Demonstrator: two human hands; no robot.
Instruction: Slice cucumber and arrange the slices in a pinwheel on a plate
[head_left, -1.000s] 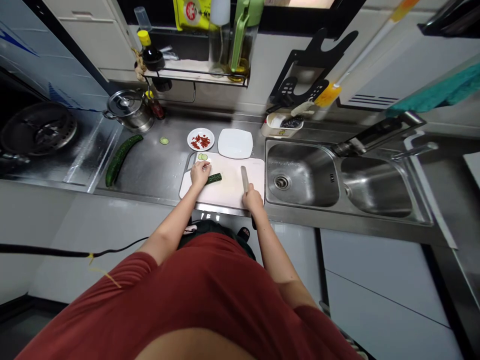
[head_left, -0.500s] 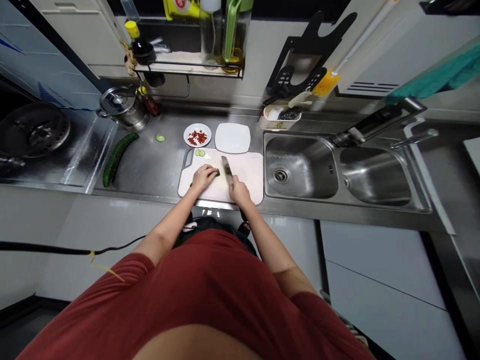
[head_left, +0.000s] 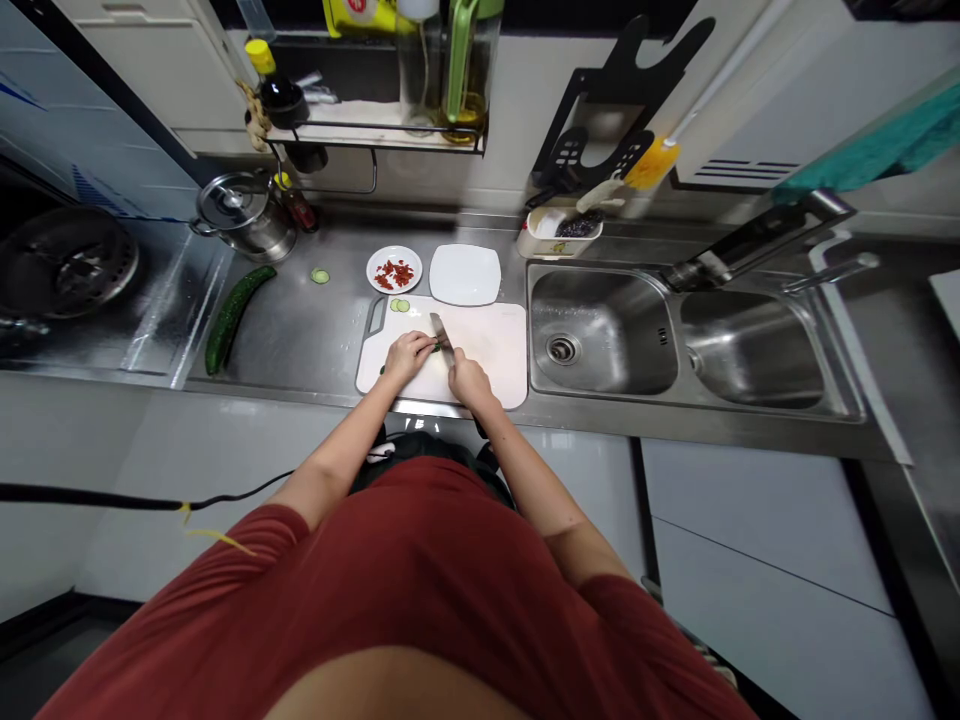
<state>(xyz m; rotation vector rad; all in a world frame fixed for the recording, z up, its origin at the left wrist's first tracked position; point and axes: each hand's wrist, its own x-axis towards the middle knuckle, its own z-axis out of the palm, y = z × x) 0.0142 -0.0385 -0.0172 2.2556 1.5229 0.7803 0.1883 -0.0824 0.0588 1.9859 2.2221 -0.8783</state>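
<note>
My left hand (head_left: 409, 357) is closed on a small dark green cucumber piece (head_left: 436, 346), pressed to the white cutting board (head_left: 495, 340). My right hand (head_left: 470, 382) grips the handle of a kitchen knife (head_left: 443, 338). The blade points up and left, right beside the cucumber piece and my left fingertips; whether it touches them I cannot tell. Pale cucumber slices (head_left: 400, 305) lie at the board's top left. Most of the held piece is hidden by my fingers.
Behind the board stand a plate of chopped red pieces (head_left: 394, 270) and a white plate (head_left: 465, 275). A whole cucumber (head_left: 238, 318) and a cucumber slice (head_left: 320, 276) lie left. The sink (head_left: 607, 340) is right; a steel pot (head_left: 244, 215) stands back left.
My right hand has moved left with the knife, bringing the blade up against the cucumber piece. My left hand has stayed nearly in place.
</note>
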